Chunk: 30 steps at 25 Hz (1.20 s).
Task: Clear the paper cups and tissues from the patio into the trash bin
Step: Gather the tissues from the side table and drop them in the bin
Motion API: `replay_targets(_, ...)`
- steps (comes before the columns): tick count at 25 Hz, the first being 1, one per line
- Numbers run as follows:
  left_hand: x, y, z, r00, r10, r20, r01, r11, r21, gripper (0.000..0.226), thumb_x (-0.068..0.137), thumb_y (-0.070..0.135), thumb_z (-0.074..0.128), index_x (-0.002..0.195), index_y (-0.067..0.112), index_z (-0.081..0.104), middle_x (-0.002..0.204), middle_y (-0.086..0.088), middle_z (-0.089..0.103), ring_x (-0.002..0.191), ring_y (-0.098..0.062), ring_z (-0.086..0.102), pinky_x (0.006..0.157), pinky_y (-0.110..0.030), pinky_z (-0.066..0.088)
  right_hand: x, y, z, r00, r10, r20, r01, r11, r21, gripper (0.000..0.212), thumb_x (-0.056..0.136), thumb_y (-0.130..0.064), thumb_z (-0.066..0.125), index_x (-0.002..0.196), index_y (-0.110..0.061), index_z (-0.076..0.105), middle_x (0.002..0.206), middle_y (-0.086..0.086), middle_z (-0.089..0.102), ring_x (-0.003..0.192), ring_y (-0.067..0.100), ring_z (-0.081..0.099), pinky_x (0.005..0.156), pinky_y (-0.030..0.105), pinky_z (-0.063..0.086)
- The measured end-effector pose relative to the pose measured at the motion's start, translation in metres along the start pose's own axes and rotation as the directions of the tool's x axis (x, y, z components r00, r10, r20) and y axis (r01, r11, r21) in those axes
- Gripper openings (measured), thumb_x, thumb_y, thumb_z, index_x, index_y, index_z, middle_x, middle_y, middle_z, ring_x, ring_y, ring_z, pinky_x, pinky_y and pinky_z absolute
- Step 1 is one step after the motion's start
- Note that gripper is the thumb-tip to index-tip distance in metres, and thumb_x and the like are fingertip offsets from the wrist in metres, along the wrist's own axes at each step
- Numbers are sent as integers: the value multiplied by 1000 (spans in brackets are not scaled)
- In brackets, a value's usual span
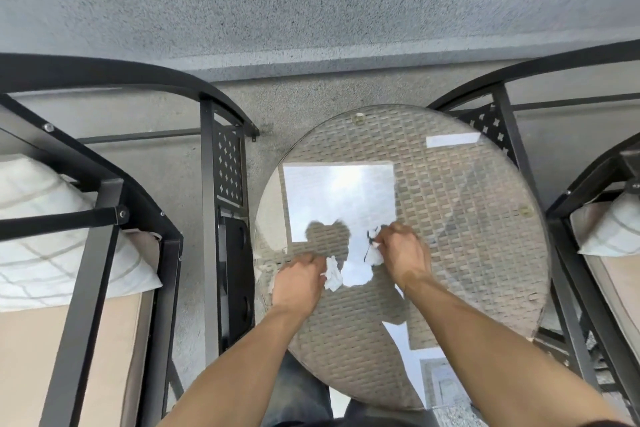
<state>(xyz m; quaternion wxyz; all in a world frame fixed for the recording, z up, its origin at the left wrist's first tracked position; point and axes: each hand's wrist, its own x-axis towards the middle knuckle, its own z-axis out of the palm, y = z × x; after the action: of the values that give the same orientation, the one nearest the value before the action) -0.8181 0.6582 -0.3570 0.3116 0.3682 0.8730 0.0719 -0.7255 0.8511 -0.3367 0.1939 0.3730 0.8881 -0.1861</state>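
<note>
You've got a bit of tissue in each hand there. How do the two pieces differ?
The tissue in the left hand is plain white, while the tissue in the right hand carries dark marks or something dark against it. The left one hangs mostly exposed beside the left hand; the right one is more tucked under the right hand. Both are crumpled, white, and gripped above the glass tabletop.

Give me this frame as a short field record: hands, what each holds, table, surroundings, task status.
left hand: grips a crumpled white tissue
right hand: grips a second crumpled tissue with dark marks on it
surface: round glass-topped wicker table, both hands over its near-left part
cups: none visible
trash bin: not in view
surroundings: black metal chairs with beige cushions, left chair and right chair
status: tissues picked up, not yet binned
</note>
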Motion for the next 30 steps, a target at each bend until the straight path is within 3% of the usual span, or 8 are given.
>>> replay_targets(6, -5, 5, -27, 999, 2, -49, -7, 995, -98, 24, 93, 24, 49, 116, 18, 55, 122, 4, 42, 109, -16, 49, 73, -32, 50, -37, 6, -31, 999, 13, -41, -7, 990, 143, 35, 90, -17, 55, 123, -29, 56, 119, -4, 64, 108, 21, 59, 82, 30, 47)
replay_targets(14, -32, 30, -84, 946, -28, -322, -32, 983, -179, 19, 89, 28, 54, 107, 22, 56, 111, 8, 61, 107, -16, 53, 80, -32, 45, -57, 9, -112, 936, -197, -293, 270, 933, 236, 18, 84, -17, 65, 98, -28, 67, 101, -5, 69, 102, 19, 53, 79, 31, 44)
replay_targets(22, -127, 64, -98, 749, -204, -631, -15, 946, -323, 30, 87, 22, 63, 116, 29, 63, 107, 10, 67, 100, -13, 59, 80, -29, 45, -121, 19, -136, 759, -473, -448, 617, 743, 260, 17, 81, -12, 72, 91, -25, 70, 89, -14, 52, 80, 7, 54, 67, 24, 37)
replay_targets(25, -177, 72, -91, 679, -250, -691, -3, 939, -343, 28, 86, 19, 63, 110, 32, 65, 100, 9, 68, 94, -15, 60, 80, -33, 46, -153, 8, -137, 673, -612, -416, 730, 638, 243, 17, 81, -13, 71, 90, -27, 70, 90, -13, 57, 83, 8, 56, 72, 26, 41)
replay_targets(30, -272, 75, -60, 503, -457, -733, 80, 870, -487, 18, 87, 27, 63, 100, 38, 66, 87, 12, 63, 82, -11, 56, 75, -36, 47, -212, -31, -123, 550, -778, -304, 835, 507, 214, 17, 80, -13, 69, 87, -29, 69, 92, -15, 63, 86, 10, 60, 77, 33, 46)
